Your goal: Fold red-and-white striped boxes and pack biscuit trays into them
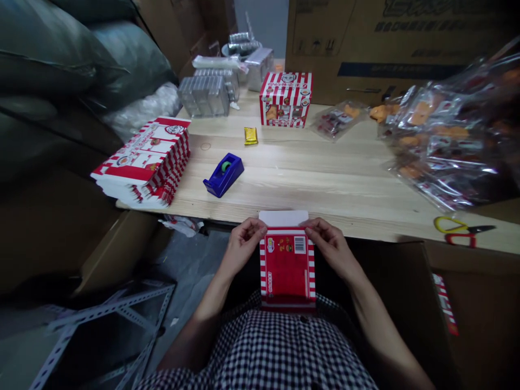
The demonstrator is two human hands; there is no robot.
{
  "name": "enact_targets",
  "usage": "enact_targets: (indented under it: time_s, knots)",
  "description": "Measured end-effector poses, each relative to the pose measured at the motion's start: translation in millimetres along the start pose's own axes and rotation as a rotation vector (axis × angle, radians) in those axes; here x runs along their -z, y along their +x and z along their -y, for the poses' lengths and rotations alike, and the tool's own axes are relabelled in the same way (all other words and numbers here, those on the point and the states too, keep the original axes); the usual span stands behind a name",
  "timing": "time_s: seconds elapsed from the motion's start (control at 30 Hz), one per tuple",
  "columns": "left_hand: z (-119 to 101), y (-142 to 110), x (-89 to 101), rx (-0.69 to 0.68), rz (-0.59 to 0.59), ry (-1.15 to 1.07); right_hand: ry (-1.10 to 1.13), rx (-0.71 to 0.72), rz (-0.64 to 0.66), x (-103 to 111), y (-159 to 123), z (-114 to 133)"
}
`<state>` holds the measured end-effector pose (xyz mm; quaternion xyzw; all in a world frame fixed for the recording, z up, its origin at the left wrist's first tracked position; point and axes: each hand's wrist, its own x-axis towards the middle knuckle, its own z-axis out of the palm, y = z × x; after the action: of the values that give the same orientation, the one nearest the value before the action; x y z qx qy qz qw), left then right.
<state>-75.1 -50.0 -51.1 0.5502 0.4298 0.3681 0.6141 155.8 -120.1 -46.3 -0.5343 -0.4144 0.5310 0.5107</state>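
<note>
A red and white striped carton lies before me at the table's front edge, its barcode side up and a white end flap pointing away from me. My left hand pinches the carton's upper left corner. At the upper right corner my right hand grips it with thumb and fingers. The carton's near end rests against my checked shirt. Beyond my hands, a blue tape dispenser with a green roll sits on the table, and a small gold packet lies behind it.
A stack of flat striped cartons is at left. Farther back stand a formed striped box and clear plastic cases. Clear bags with orange pieces pile up at right, near scissors. An open brown box is below right.
</note>
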Motion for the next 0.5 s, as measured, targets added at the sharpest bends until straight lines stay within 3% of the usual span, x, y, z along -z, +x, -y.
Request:
enact_targets:
  time_s: [0.13,0.33,0.5]
  knots:
    - [-3,9,2.3,-0.084,0.006,0.089,-0.003,0.025,-0.039,4,8,-4]
    - [-4,16,-2.1,-0.054,-0.014,0.063,0.027,0.08,-0.206,2,10,-11]
    - [-5,20,-3.6,-0.004,-0.009,-0.138,0.081,0.061,-0.205,1,12,-5]
